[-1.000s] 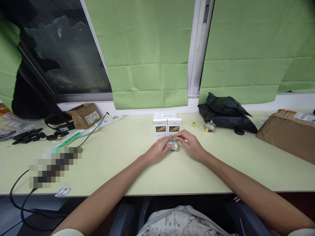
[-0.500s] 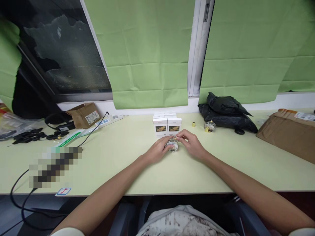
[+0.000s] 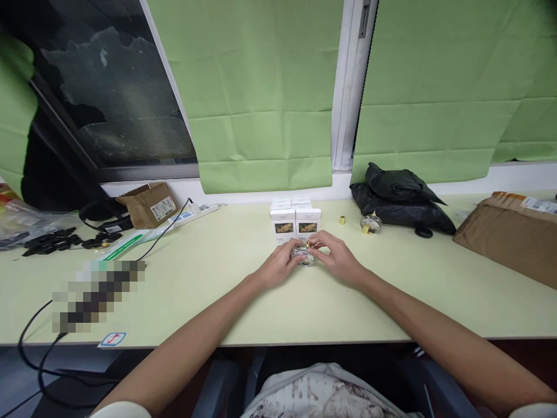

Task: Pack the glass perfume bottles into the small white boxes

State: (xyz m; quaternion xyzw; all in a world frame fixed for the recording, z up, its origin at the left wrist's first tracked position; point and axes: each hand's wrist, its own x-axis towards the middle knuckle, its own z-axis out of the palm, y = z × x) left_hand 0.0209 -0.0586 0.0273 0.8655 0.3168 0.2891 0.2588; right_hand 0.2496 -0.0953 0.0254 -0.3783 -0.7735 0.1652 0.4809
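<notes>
A round clear glass bottle [image 3: 306,259] with a gold neck, like a perfume bottle, is between my hands just above or on the table. My left hand [image 3: 277,266] is closed around its left side, thumb across the front. Thumb and fingertips of my right hand [image 3: 334,255] pinch at the gold top [image 3: 308,244], which shows between them. Right behind my hands stand small white boxes [image 3: 285,225] with a gold picture on the front. A small gold cap [image 3: 342,220] stands beyond my right hand. Farther right is a second round glass bottle [image 3: 373,222], with gold parts.
Black plastic bags [image 3: 400,200] and a small black round object [image 3: 423,231] lie at the back right, beside a large cardboard box [image 3: 513,235]. On the left are an open brown carton [image 3: 148,206], a white power strip [image 3: 191,215], cables and black parts [image 3: 52,241].
My right fingers have shifted slightly around the gold top, so more of it shows. The bottle has tilted or turned a little; my left hand still grips it.
</notes>
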